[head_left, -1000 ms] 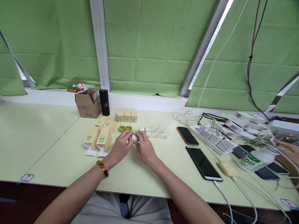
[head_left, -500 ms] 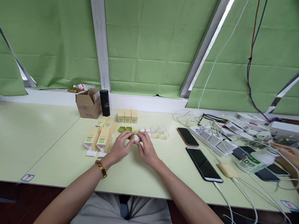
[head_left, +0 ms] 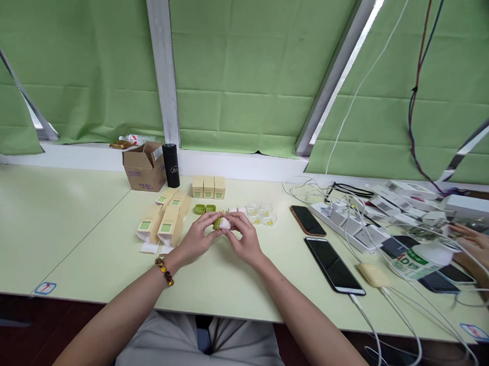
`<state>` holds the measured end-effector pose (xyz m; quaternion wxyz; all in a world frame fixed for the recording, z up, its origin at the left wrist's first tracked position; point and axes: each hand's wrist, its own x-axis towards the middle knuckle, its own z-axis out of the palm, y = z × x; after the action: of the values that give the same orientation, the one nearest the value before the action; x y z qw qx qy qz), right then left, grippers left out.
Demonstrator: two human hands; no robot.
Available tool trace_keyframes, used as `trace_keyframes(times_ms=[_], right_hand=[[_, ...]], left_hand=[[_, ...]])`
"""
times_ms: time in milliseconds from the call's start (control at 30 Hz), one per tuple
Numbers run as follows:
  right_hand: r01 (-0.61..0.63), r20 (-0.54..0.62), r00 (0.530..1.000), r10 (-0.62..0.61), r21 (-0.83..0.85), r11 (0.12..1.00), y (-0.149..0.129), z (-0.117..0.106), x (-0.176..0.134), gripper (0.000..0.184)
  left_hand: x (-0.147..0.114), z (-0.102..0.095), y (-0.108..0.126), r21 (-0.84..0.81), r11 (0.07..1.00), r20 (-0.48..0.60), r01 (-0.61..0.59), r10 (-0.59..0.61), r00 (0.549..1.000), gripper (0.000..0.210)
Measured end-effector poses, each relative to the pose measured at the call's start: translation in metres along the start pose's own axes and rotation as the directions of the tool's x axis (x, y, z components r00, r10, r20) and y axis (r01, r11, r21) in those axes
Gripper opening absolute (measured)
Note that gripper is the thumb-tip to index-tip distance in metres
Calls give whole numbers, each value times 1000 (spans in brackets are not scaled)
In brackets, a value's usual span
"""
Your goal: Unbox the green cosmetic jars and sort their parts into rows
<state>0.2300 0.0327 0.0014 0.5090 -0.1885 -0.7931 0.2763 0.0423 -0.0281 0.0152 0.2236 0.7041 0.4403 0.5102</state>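
Note:
Close in front of me, above the table, my left hand (head_left: 200,236) and my right hand (head_left: 245,241) meet, both closed on one small rounded piece. Its green part (head_left: 216,223) lies at my left fingertips, and its pale pink, egg-like part (head_left: 225,224) at my right. Fingers cover some of it. Just behind are two small green square cups (head_left: 205,209), a clear plastic tray (head_left: 263,214) with round hollows and yellow spots, and pale pink pieces (head_left: 238,210) partly hidden by my right hand.
Flattened cream cartons (head_left: 170,220) lie left of my hands. Three cream boxes (head_left: 209,187) stand behind. A cardboard box (head_left: 145,167) and black bottle (head_left: 170,166) are at the back. Rightward are phones (head_left: 334,265), a power strip (head_left: 349,226), cables and another person's hand (head_left: 477,244).
My fingers have shifted slightly around the small piece, and more of its green part shows now. Both hands still hold it in about the same spot.

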Motion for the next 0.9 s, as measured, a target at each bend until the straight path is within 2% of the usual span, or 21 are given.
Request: trace_keyframes(times_ms=[100, 233, 467, 533, 767, 900], right_hand=[[49, 7, 999, -49, -57, 997, 2, 2, -1, 33], [90, 9, 996, -90, -84, 992, 0, 3, -1, 33], [-66, -17, 998, 66, 43, 997, -7, 1, 1, 25], [-75, -10, 997, 76, 54, 996, -7, 1, 1, 25], [94, 75, 994, -80, -211, 973, -1, 6, -6, 30], [134, 69, 991, -117, -325, 936, -1, 7, -7, 35]], left_hand=[[-1, -1, -3, 1, 1000, 14, 0, 0, 1000, 45], [-1, 0, -3, -4, 1000, -24, 24, -25, 999, 42], [1, 0, 3, -43, 997, -48, 58, -60, 997, 39], [1, 0, 3, -26, 999, -47, 43, -44, 998, 40], [-4, 1, 0, 256, 967, -52, -19, 33, 998, 41], [-5, 3, 2, 327, 943, -52, -59, 80, 995, 42]])
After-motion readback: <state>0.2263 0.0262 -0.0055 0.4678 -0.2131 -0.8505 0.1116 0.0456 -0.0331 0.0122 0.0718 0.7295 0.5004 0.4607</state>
